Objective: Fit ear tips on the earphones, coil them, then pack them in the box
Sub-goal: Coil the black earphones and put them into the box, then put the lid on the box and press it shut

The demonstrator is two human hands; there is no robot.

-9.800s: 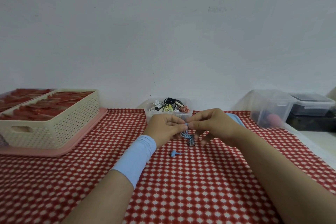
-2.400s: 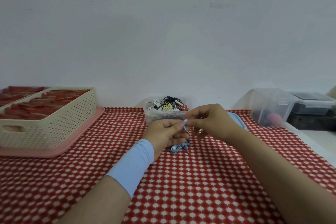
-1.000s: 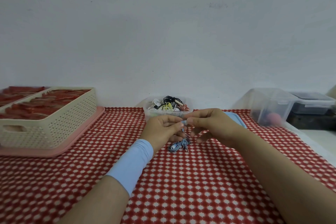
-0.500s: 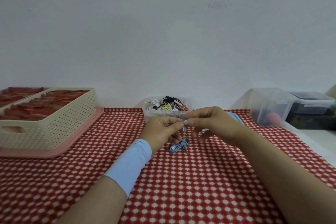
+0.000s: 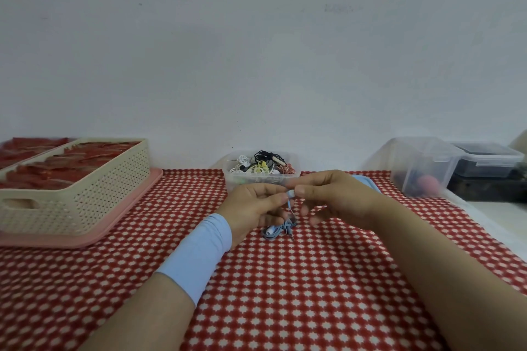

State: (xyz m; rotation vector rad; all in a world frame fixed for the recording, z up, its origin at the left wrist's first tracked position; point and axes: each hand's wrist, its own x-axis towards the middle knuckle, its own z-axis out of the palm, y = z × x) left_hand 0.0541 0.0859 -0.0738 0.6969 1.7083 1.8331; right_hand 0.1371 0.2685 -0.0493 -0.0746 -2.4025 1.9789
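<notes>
A pair of blue earphones (image 5: 278, 230) lies bunched on the red patterned cloth, its thin cable rising to my fingers. My left hand (image 5: 253, 208) and my right hand (image 5: 330, 196) meet above it, each pinching one small pale-blue earbud end (image 5: 291, 194) between thumb and fingertips. Whether an ear tip sits on that end is too small to tell. The plug of the cable lies on the cloth just right of the bundle.
A clear tub (image 5: 261, 177) of mixed earphones stands right behind my hands. A cream basket (image 5: 85, 194) on a pink tray holds red packets at left. Clear lidded boxes (image 5: 422, 168) stand at the right, beside the table's edge. A blue item (image 5: 368, 181) peeks out behind my right hand.
Both hands stayed together over the cable with small finger shifts. Since ten seconds ago the loose earbud on the cloth is gone and the cable lies bunched under my hands.
</notes>
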